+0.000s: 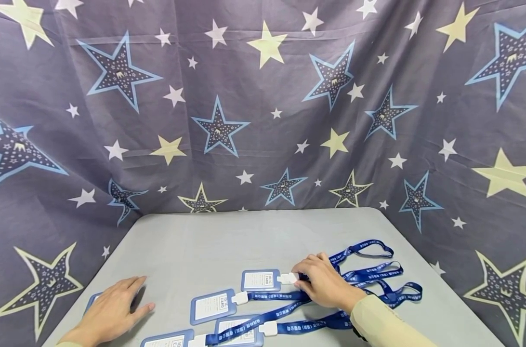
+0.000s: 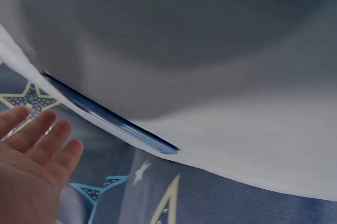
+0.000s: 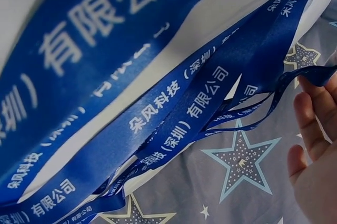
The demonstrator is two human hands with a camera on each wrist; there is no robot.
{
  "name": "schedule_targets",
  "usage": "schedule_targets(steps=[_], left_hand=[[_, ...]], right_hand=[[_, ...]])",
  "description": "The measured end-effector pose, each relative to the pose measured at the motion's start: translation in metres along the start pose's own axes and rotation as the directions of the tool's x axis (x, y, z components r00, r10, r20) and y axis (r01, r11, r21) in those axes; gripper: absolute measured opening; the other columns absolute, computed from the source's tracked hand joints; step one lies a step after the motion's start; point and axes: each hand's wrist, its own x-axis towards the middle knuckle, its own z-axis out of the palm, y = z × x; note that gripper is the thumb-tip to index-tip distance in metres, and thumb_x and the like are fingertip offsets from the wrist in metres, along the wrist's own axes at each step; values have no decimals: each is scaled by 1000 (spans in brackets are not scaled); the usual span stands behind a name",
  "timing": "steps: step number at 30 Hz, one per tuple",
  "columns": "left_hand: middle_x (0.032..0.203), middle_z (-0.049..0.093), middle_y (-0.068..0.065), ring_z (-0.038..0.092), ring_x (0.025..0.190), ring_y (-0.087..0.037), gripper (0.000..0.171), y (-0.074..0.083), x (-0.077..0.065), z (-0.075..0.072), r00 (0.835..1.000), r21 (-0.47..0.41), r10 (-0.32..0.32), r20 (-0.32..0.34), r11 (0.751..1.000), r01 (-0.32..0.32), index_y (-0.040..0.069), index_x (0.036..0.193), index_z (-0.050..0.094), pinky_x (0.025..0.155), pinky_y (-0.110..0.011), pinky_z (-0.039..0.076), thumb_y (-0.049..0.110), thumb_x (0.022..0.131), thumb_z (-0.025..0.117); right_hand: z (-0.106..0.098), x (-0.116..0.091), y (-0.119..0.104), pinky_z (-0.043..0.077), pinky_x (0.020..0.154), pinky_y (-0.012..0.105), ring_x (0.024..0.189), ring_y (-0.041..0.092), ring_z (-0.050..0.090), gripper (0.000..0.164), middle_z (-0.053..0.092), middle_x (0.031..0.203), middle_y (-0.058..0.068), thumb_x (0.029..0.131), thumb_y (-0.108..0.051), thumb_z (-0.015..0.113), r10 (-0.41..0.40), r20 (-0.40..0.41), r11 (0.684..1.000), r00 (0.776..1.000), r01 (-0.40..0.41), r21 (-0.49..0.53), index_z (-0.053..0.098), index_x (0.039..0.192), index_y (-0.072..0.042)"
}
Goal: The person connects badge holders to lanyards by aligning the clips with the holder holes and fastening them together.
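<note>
My right hand (image 1: 325, 284) pinches a blue lanyard (image 3: 316, 75) close to its white clip (image 1: 288, 278). On that clip hangs a blue-framed ID card holder (image 1: 260, 280), lying flat on the grey table (image 1: 228, 241). My left hand (image 1: 113, 308), fingers spread and holding nothing, hovers at the table's left side. Beside it, a blue edge of another card holder (image 1: 89, 303) shows, mostly covered by the hand in the head view; the left wrist view shows a thin blue edge (image 2: 110, 121) of it.
More card holders lie in front: one at the middle (image 1: 212, 306), one under a crossing strap (image 1: 245, 340), one at the near edge (image 1: 169, 339). Their printed blue straps (image 1: 306, 328) overlap toward the right, with loops (image 1: 408, 291) near the right edge. A star-patterned curtain (image 1: 263, 106) surrounds the table.
</note>
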Motion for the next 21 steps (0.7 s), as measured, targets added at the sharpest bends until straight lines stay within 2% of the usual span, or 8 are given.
schedule_targets(steps=[5,13,18,21], left_hand=[[120,58,-23,54,109,-44,85,-11,0,0,998,17,-43,39,999,43,-3,125,57,86,-60,42,68,79,58],[117,59,-25,56,107,-44,85,-24,0,2,999,24,-31,33,999,31,-6,123,57,89,-57,42,66,78,61],[116,59,-26,55,107,-44,73,-35,-3,1,1000,37,1,25,999,-2,-8,123,55,90,-56,42,44,74,73],[116,58,-25,55,108,-43,69,-42,-3,1,999,53,13,37,999,-15,-8,123,55,91,-56,42,31,69,74]], right_hand=[[-1,-2,1,30,83,32,95,7,52,21,66,103,-13,87,-28,68,14,14,1000,1000,-14,5,69,106,-20],[-1,-4,3,30,82,33,95,7,53,21,66,102,-12,86,-28,70,-1,-13,1000,1000,1,-3,69,105,-19],[-2,-5,4,30,83,32,96,7,52,22,66,103,-13,86,-30,69,16,10,1000,1000,-16,-1,69,106,-20],[-2,-5,4,30,83,32,96,6,52,22,65,104,-14,86,-30,68,17,14,1000,1000,-17,-6,68,106,-22]])
